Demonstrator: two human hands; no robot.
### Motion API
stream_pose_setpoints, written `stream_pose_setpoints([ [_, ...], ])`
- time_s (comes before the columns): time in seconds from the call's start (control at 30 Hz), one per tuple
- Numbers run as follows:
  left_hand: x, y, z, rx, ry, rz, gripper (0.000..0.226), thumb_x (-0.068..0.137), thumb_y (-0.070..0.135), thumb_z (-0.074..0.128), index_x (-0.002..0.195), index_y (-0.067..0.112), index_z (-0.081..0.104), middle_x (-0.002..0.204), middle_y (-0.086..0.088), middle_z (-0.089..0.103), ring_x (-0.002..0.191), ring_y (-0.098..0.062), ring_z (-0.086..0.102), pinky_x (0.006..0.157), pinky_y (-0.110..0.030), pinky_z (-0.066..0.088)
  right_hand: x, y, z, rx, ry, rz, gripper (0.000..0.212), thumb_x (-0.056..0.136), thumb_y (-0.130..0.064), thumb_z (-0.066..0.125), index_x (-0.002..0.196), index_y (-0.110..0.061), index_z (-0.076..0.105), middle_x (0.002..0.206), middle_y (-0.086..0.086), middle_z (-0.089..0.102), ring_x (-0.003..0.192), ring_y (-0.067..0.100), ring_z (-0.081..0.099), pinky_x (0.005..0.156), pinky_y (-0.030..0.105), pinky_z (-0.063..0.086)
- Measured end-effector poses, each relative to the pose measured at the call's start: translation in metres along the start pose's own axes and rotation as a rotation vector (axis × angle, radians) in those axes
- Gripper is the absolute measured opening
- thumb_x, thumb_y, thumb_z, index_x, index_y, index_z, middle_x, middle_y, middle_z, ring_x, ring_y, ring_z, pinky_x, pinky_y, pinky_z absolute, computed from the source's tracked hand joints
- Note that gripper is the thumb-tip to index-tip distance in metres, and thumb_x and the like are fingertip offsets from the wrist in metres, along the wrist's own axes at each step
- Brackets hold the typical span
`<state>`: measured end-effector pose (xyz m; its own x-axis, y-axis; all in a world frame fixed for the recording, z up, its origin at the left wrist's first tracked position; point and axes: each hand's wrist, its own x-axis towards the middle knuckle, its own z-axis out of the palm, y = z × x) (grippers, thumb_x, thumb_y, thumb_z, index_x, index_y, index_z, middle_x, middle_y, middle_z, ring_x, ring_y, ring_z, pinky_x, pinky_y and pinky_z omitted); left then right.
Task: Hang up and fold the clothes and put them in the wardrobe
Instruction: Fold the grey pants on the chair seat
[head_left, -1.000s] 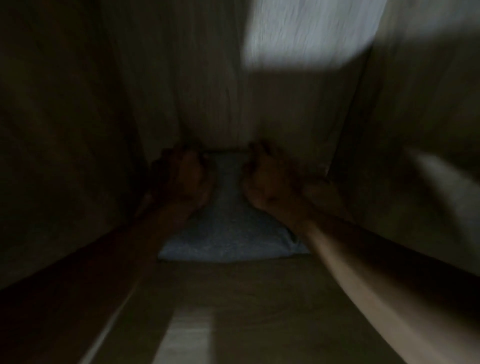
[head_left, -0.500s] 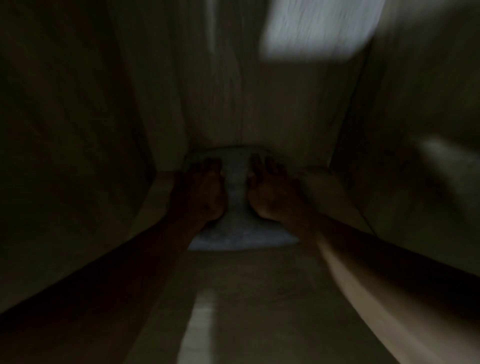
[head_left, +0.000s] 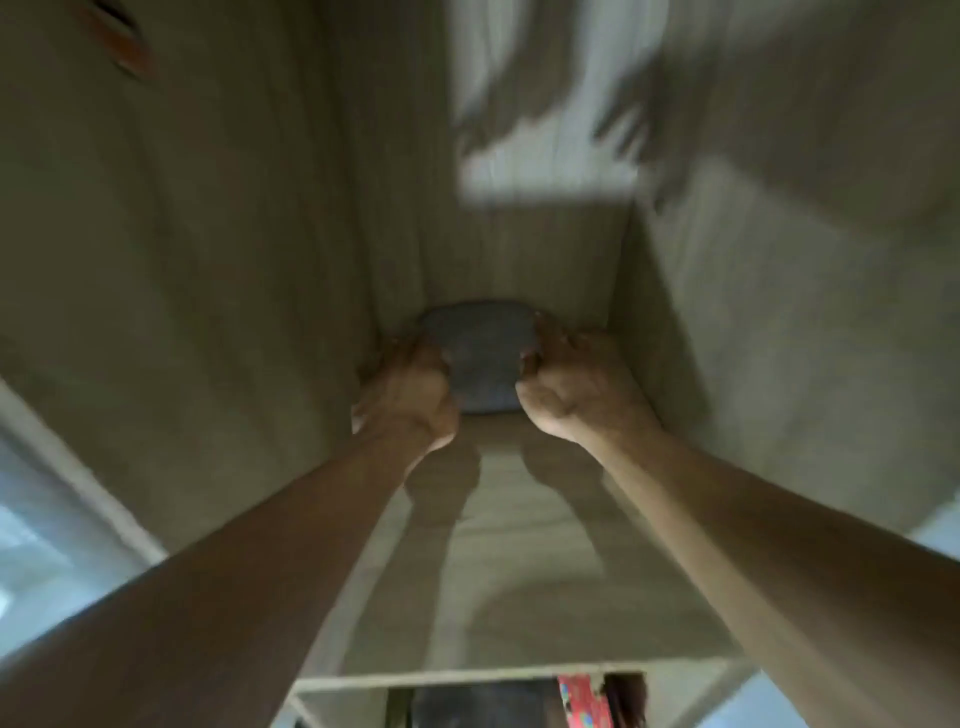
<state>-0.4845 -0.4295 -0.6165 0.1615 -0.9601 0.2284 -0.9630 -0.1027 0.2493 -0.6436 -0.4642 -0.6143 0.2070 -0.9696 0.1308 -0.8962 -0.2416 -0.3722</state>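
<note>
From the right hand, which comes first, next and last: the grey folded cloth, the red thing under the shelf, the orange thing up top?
Head view, from the right hand:
1. Grey cloth, touching it, at the back of the shelf.
2. Red thing, below the shelf's front edge.
3. Orange thing, top left on the wall, farthest.

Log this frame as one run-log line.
stage: placing in wardrobe | item: folded grey garment at back of shelf | left hand: on its left edge | right hand: on its right edge | grip: blurred, unclear
</note>
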Motion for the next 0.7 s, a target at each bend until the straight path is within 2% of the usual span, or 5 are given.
stream_pose_setpoints([
  [0.07, -0.039, 0.004, -0.038, -0.028, 0.018, 0.019, 0.040, 0.100, 0.023, 0.044, 0.137, 0.010, 0.049, 0.130, -0.021, 0.058, 0.116, -0.042, 0.057, 0.094, -0.047, 0.046, -0.040, -0.019, -0.028, -0.041, -0.029, -0.003, 0.057, 0.100, -0.031, 0.028, 0.154, -0.012, 0.033, 0.166, 0.009, 0.018, 0.148, 0.034, 0.025, 0.120, 0.042, 0.023],
  [0.23, -0.138, 0.025, -0.162, -0.093, 0.070, -0.016, 0.047, 0.103, 0.028, 0.037, 0.148, 0.014, 0.041, 0.141, -0.015, 0.054, 0.128, -0.037, 0.051, 0.105, -0.042, 0.039, -0.155, -0.083, -0.147, 0.031, -0.065, 0.003, 0.052, 0.108, -0.025, 0.028, 0.156, -0.008, 0.026, 0.166, 0.011, 0.017, 0.150, 0.030, 0.021, 0.122, 0.038, 0.019],
  [0.47, -0.244, 0.047, -0.310, -0.140, 0.096, -0.004, 0.027, 0.103, 0.032, 0.032, 0.115, 0.017, 0.051, 0.105, -0.015, 0.065, 0.093, -0.038, 0.065, 0.080, -0.046, 0.055, -0.256, -0.149, -0.253, 0.207, -0.085, 0.032, 0.053, 0.106, -0.030, 0.034, 0.157, -0.016, 0.026, 0.155, 0.016, 0.039, 0.138, 0.035, 0.043, 0.110, 0.038, 0.035],
  [0.63, -0.334, 0.056, -0.400, -0.094, 0.058, -0.097, 0.042, 0.106, 0.029, 0.035, 0.146, 0.016, 0.042, 0.148, -0.007, 0.050, 0.133, -0.032, 0.051, 0.111, -0.054, 0.038, -0.334, -0.190, -0.319, 0.292, -0.150, -0.043, 0.052, 0.106, -0.028, 0.034, 0.157, -0.019, 0.026, 0.147, 0.014, 0.049, 0.116, 0.026, 0.057, 0.090, 0.031, 0.041],
  [0.7, -0.378, 0.062, -0.438, -0.046, 0.061, -0.173, 0.047, 0.106, 0.027, 0.037, 0.152, 0.015, 0.035, 0.157, -0.006, 0.039, 0.142, -0.031, 0.040, 0.116, -0.055, 0.030, -0.368, -0.206, -0.347, 0.314, -0.155, -0.107, 0.051, 0.105, -0.028, 0.034, 0.156, -0.018, 0.028, 0.148, 0.016, 0.048, 0.123, 0.029, 0.055, 0.094, 0.033, 0.041],
])
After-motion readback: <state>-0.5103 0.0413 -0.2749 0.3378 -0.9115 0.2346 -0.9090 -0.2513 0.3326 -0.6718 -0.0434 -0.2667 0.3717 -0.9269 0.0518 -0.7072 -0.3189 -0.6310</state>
